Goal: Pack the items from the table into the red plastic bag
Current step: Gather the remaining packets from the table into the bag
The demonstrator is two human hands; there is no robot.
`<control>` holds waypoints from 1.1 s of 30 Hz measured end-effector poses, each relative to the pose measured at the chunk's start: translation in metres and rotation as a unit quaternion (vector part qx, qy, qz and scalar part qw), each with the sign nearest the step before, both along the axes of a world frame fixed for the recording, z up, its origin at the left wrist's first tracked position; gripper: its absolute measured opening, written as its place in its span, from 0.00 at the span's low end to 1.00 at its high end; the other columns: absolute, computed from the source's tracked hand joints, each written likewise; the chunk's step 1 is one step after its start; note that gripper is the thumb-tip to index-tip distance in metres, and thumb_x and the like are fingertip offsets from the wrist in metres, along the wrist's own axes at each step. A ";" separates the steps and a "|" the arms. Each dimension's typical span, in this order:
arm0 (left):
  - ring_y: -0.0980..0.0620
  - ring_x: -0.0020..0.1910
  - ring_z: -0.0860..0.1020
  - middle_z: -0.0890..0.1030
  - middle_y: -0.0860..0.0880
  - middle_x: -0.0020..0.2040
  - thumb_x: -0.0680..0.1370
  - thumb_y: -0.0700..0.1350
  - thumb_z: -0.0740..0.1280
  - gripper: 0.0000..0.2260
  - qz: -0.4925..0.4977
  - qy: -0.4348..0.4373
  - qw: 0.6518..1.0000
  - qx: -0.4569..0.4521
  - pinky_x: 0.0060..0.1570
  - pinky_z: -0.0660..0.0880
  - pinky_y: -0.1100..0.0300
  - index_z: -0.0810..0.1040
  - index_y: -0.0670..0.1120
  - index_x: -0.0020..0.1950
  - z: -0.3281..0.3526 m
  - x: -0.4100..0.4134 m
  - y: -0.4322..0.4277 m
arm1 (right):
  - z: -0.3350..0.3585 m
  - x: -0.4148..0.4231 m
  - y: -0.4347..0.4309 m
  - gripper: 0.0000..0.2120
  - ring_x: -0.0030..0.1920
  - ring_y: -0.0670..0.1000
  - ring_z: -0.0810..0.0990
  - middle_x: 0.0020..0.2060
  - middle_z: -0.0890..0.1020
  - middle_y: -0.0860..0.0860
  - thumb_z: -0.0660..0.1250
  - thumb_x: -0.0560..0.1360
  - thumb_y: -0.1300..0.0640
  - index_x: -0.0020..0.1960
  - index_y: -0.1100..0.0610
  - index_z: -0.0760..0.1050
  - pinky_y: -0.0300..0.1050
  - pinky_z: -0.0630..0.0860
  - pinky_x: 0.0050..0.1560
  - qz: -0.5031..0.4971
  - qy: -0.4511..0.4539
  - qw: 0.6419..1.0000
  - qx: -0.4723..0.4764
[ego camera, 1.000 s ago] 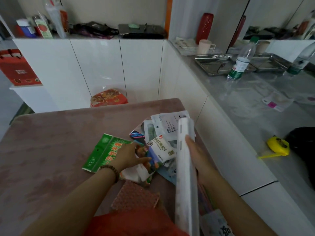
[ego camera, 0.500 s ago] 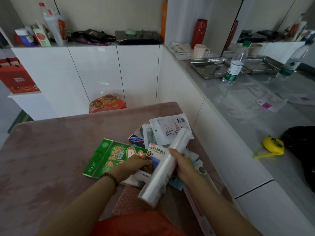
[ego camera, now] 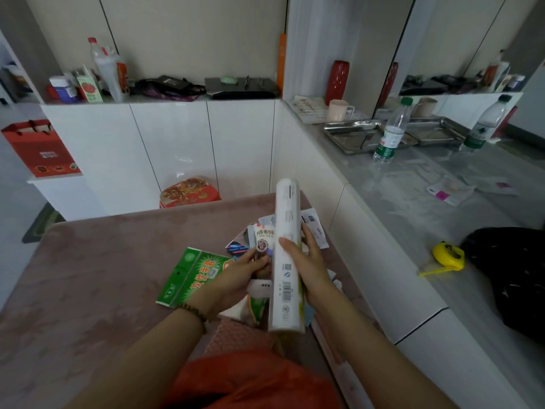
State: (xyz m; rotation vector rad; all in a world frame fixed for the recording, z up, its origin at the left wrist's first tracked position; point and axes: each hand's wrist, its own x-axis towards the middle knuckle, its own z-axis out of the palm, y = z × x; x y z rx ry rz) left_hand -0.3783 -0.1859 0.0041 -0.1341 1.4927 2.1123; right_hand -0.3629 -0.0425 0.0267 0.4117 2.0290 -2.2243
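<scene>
Right hand (ego camera: pixel 312 264) grips white roll (ego camera: pixel 286 293); left hand (ego camera: pixel 241 274) pinches white packet (ego camera: pixel 264 239). Green packet (ego camera: pixel 193 276) lies beside. Red plastic bag (ego camera: pixel 250 379) nearest, contents unseen.

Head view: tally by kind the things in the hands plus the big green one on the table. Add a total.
Roll: 1, the long white wrapped roll gripped by the right hand.
Packet: 2, the white printed packet pinched by the left hand, and the flat green printed packet on the pink table.
Total: 3.
</scene>
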 end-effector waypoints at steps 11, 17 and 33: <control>0.52 0.39 0.84 0.86 0.47 0.42 0.72 0.57 0.63 0.20 -0.030 0.122 0.992 0.023 0.36 0.80 0.60 0.77 0.47 0.59 0.186 0.120 -0.026 | 0.168 0.103 -0.042 0.25 0.67 0.50 0.69 0.70 0.60 0.48 0.54 0.79 0.43 0.75 0.40 0.53 0.51 0.70 0.66 0.031 0.177 0.978 0.104; 0.50 0.39 0.84 0.85 0.45 0.45 0.68 0.54 0.69 0.30 0.016 0.118 0.992 0.041 0.36 0.80 0.58 0.72 0.44 0.67 0.195 0.204 -0.047 | 0.186 0.194 -0.058 0.23 0.73 0.48 0.62 0.75 0.60 0.47 0.53 0.82 0.50 0.76 0.45 0.56 0.52 0.62 0.73 0.097 0.171 0.975 0.107; 0.50 0.28 0.82 0.85 0.45 0.34 0.57 0.56 0.75 0.31 0.093 0.047 0.994 -0.033 0.26 0.79 0.60 0.77 0.42 0.55 0.153 0.343 -0.150 | 0.094 0.305 -0.064 0.21 0.60 0.46 0.76 0.55 0.79 0.45 0.60 0.75 0.37 0.59 0.50 0.75 0.41 0.69 0.60 0.295 -0.001 0.904 0.309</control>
